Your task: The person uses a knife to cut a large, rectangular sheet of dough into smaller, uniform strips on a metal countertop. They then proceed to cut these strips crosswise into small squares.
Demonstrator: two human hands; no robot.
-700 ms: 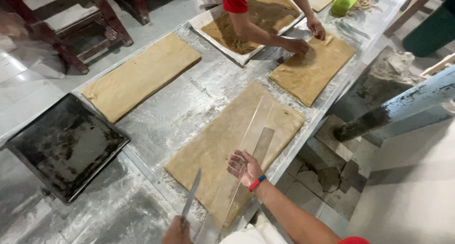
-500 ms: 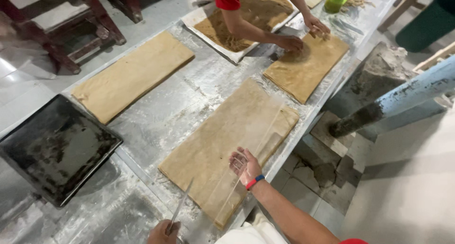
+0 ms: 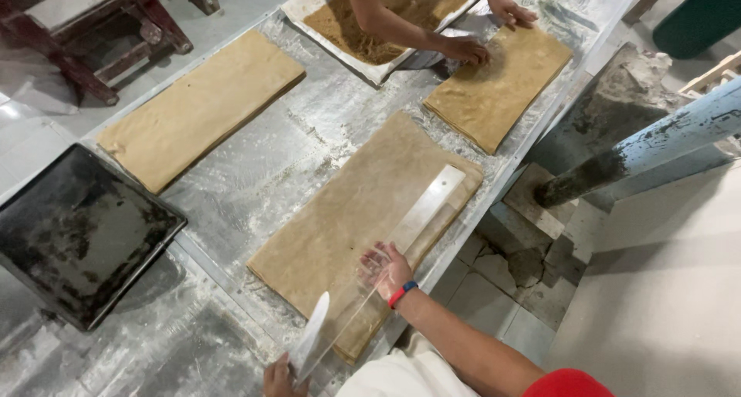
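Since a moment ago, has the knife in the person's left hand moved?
Yes. The knife has swung closer to the ruler lying on the near dough sheet.

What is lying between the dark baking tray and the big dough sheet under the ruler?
In the head view, only bare floured steel tabletop separates the black rectangular baking tray from the long tan dough sheet.

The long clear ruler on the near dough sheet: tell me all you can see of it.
The ruler is a long, flat, see-through strip, plastic by its look, lying diagonally along the right edge of the near dough sheet. Its far end looks frosted pale. The right hand presses it down near the middle; the left hand holds a knife beside its near end.
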